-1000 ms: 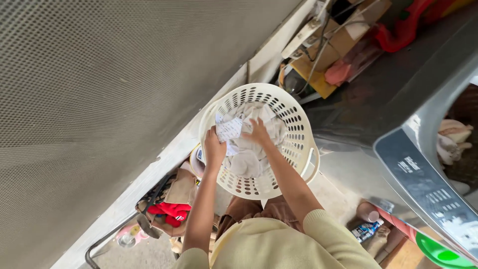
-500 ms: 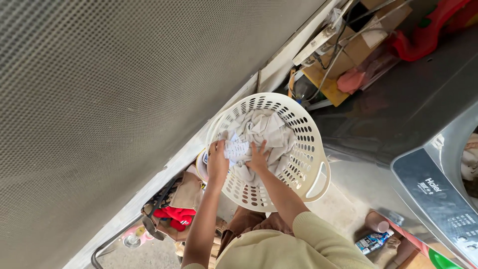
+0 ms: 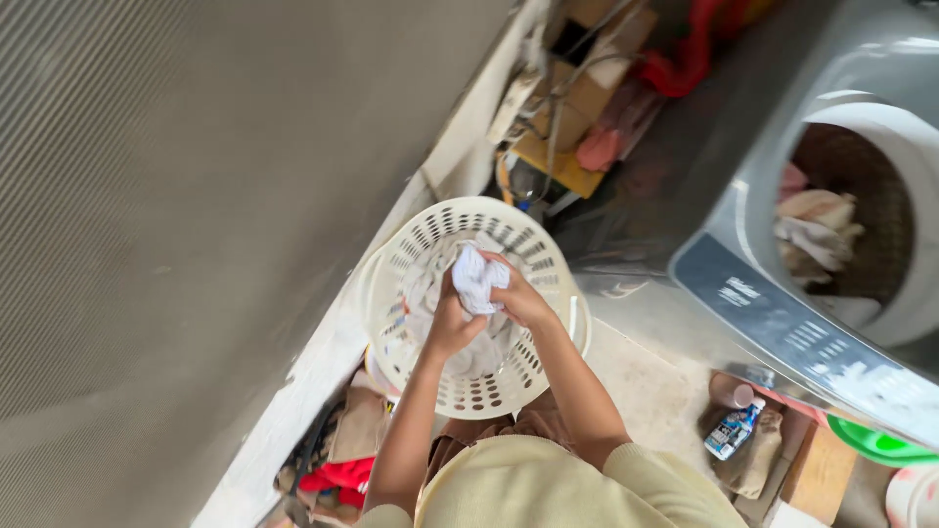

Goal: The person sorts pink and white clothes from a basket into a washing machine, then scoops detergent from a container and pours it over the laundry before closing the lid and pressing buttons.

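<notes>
Head cam: hands (image 3: 487, 308) bunch white cloth (image 3: 477, 278) over basket (image 3: 391, 293); washer (image 3: 782, 225) nearby.

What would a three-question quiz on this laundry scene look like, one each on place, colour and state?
1. Where is the white cloth? A over the basket B inside the washing machine C on the floor
2. What colour is the basket? A red B cream C black
3. How is the washing machine? A open, clothes inside B closed C empty

A: the left hand and right hand bunch it above the basket. B: its perforated wall is cream. A: garments show in the open drum.
</notes>
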